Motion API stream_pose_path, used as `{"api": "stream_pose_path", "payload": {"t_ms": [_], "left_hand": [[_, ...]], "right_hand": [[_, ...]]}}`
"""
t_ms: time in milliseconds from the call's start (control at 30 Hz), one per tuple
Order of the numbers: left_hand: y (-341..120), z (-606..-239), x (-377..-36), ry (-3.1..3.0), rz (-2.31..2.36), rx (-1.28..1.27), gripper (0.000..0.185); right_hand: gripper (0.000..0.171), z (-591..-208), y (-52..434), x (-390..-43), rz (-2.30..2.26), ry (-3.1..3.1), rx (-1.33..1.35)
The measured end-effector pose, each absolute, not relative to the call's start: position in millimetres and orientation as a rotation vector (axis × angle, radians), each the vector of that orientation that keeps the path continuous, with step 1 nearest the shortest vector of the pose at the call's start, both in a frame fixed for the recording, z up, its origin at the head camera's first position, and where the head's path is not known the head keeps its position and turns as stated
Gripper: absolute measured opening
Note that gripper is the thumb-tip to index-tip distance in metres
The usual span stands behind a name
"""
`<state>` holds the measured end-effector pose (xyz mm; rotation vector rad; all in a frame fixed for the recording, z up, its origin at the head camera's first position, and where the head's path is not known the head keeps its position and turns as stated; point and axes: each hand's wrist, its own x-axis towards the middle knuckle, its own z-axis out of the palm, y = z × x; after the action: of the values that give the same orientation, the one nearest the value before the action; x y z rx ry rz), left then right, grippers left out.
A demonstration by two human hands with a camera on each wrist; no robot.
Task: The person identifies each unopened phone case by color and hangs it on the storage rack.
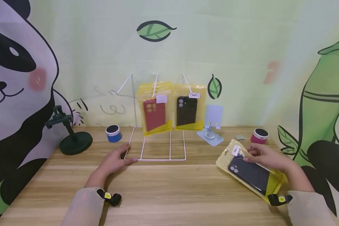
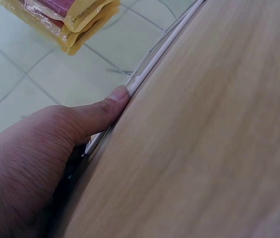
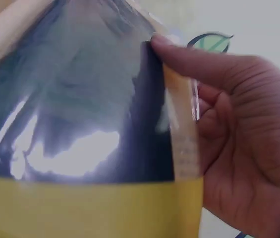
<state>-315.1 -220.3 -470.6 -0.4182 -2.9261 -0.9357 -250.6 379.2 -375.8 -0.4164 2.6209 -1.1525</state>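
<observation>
A white wire display rack (image 1: 158,147) stands on the wooden table (image 1: 164,188) with yellow packets hung on its hooks, one with a red phone case (image 1: 154,114) and one with a black case (image 1: 187,110). My left hand (image 1: 117,158) lies on the table at the rack's front left corner, thumb (image 2: 102,111) pressed against the white base wire (image 2: 154,62). My right hand (image 1: 266,155) grips a yellow packet holding a dark phone case (image 1: 250,174), tilted above the table at the right; in the right wrist view its thumb (image 3: 199,62) lies on the packet (image 3: 80,129).
A dark green stand (image 1: 72,138) and a blue round speaker (image 1: 113,133) sit at the back left. A pale blue phone stand (image 1: 213,124), a small grey item (image 1: 239,137) and a pink round speaker (image 1: 259,136) sit at the back right, before the panda wall.
</observation>
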Motion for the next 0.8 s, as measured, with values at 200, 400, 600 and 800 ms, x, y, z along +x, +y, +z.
{"api": "stream_pose_path", "payload": {"t_ms": [200, 400, 600, 800], "left_hand": [[-222, -472, -314, -2.922, -0.93, -0.403, 0.092], [-222, -476, -313, -2.928, -0.947, -0.411, 0.092], [-224, -477, -314, -2.935, -0.94, -0.392, 0.091], [-218, -473, -316, -2.929, -0.951, -0.403, 0.093]], "right_hand": [[0.035, -345, 344, -240, -1.297, 2.664, -0.599], [0.027, -313, 294, -227, -1.461, 2.773, -0.773], [0.033, -283, 235, -238, -2.024, 2.675, -0.767], [0.029, -259, 186, -255, -2.654, 2.317, -0.79]]}}
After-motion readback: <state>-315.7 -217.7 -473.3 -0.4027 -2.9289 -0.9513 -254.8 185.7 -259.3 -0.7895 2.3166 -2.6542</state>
